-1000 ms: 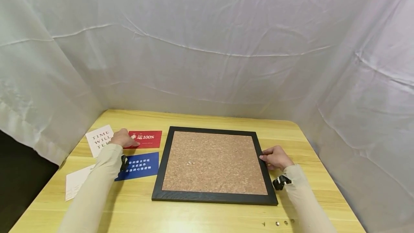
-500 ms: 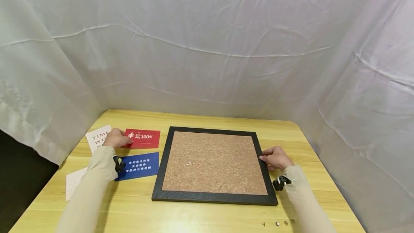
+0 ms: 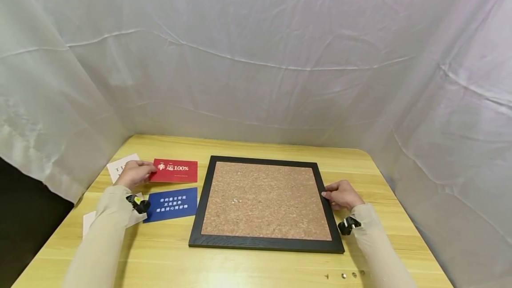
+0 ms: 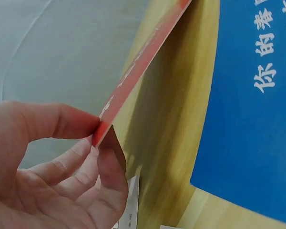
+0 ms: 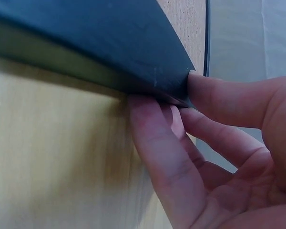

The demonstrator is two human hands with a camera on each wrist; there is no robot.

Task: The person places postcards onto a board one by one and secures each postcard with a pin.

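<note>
My left hand (image 3: 135,175) pinches the left end of a red card (image 3: 176,172) with white lettering. In the left wrist view, the card (image 4: 143,64) tilts up off the wooden table between thumb and fingertips. Just below it lies a blue card (image 3: 172,205) with white characters. Part of a white lettered card (image 3: 114,169) shows behind that hand; the hand covers the rest. My right hand (image 3: 342,195) grips the right edge of a black-framed cork board (image 3: 268,203). Its thumb lies on the frame (image 5: 100,40), and its fingers touch the side and underside.
Another white card (image 3: 136,218) is partly hidden under my left forearm. Several small metal tacks (image 3: 343,276) lie near the table's front, left of my right sleeve. Tiny pale bits (image 3: 237,201) sit on the cork. A hanging grey-white curtain (image 3: 256,57) encloses the table.
My left hand has drawn back toward the left and now pinches the red card's left end, which has shifted slightly left. The right hand has stayed on the frame.
</note>
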